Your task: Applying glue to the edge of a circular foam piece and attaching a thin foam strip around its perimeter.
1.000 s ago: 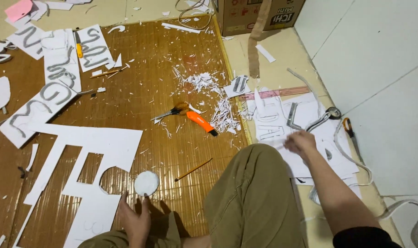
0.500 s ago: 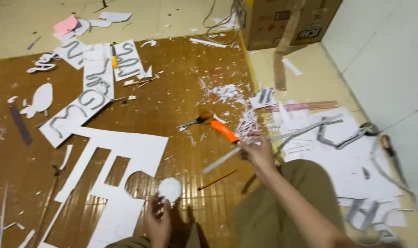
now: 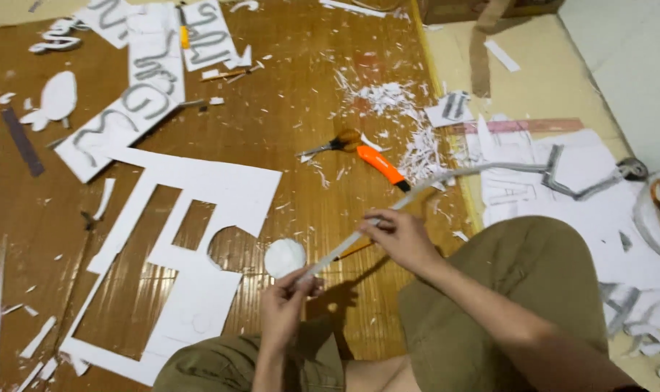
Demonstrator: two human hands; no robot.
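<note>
- I see a brown bamboo mat (image 3: 301,94) on the floor, strewn with white scraps.
- My left hand (image 3: 285,308) pinches the lower end of a long white strip (image 3: 424,190), its grip closed, beside a white disc (image 3: 283,257).
- My right hand (image 3: 402,238) is clamped on the strip's middle; the rest runs up right over paper sheets (image 3: 591,210).
- Orange-handled scissors (image 3: 366,154) lie just beyond.
- A cut-out board (image 3: 214,196) lies left.

Two hands are in view: one left hand (image 3: 283,305) and one right hand (image 3: 399,239). One long white strip (image 3: 446,181) runs between them. One white disc (image 3: 284,258) lies on the floor. One large white sheet with cut-outs (image 3: 228,196) is present, showing three openings. One pair of scissors (image 3: 337,143), one orange utility knife (image 3: 382,167). Loose scraps: too many to count.
</note>
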